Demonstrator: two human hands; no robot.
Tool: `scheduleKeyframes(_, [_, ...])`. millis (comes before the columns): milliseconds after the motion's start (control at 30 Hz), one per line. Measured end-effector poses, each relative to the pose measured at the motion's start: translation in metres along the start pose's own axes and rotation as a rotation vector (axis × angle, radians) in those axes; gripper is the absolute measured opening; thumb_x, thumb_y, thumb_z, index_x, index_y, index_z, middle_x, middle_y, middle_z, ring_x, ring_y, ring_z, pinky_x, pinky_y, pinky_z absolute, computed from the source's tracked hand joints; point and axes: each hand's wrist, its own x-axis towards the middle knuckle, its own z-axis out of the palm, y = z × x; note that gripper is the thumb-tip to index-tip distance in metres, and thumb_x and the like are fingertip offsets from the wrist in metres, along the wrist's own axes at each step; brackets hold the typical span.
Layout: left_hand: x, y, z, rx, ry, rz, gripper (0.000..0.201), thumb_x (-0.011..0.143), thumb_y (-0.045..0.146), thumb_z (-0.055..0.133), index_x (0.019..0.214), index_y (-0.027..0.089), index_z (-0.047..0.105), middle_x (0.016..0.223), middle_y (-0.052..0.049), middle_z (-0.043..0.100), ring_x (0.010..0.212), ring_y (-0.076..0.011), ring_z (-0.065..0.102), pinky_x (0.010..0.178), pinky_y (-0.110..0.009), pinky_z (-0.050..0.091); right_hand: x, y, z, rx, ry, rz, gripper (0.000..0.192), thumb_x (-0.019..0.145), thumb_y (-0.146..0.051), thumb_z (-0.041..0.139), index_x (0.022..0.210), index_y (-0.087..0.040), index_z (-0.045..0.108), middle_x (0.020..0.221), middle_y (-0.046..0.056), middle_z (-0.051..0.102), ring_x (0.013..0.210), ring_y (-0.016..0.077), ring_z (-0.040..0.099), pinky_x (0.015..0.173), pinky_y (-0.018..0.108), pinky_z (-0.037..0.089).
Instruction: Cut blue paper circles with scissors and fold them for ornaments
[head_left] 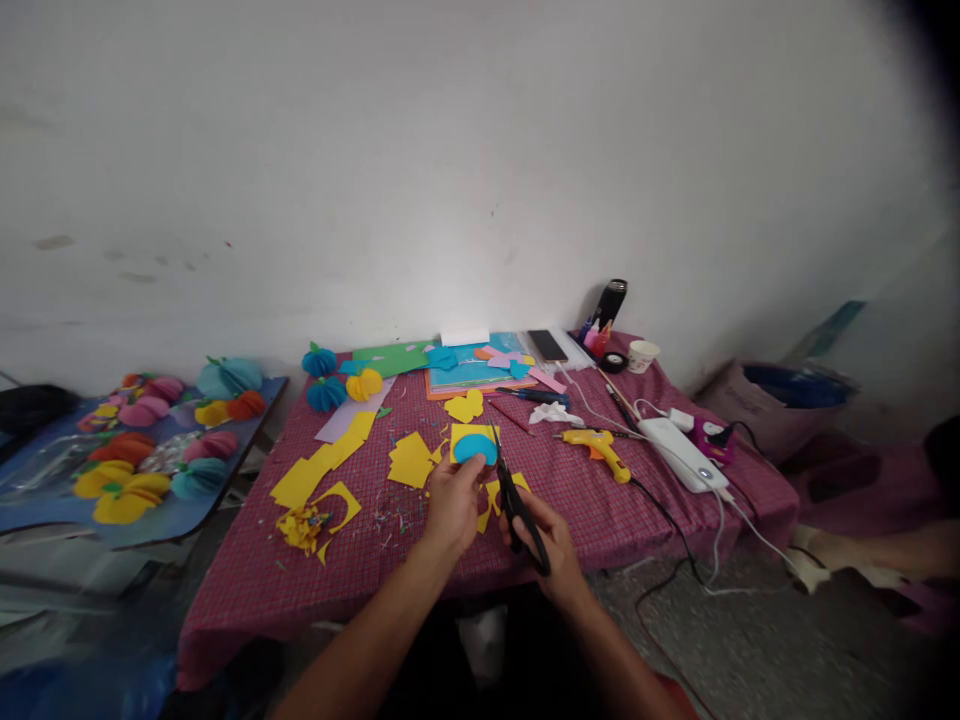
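— What's on the table nearest the camera?
— A red checked cloth (360, 560), yellow paper scraps (307, 525) toward its near left edge, a glue gun (598, 450) to the right; a white wall (450, 150) behind.
— And the hands?
— Left hand (452, 505) pinches a yellow sheet with a blue disc (475, 447). Right hand (544, 545) grips black scissors (517, 505), blades slightly parted at the sheet's edge.

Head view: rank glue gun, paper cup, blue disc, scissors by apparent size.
1. scissors, though nearest the camera, in the right hand
2. glue gun
3. blue disc, in the left hand
4. paper cup, farthest away
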Motion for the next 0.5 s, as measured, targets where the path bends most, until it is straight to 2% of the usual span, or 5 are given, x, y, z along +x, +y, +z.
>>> scheduleKeyframes(500, [0.0018, 0.0013, -0.002, -0.011, 0.006, -0.01, 0.019, 0.064, 0.021, 0.079, 0.078, 0.015, 0.067, 0.077, -0.003, 0.068, 0.068, -0.0131, 0.062, 0.073, -0.029, 0.047, 0.0011, -0.002, -0.0002, -0.045, 0.004, -0.003, 0.036, 0.086, -0.042, 0.065, 0.114, -0.019, 0.066, 0.07, 0.0, 0.055, 0.061, 0.0156, 0.048, 0.057, 0.027, 0.037])
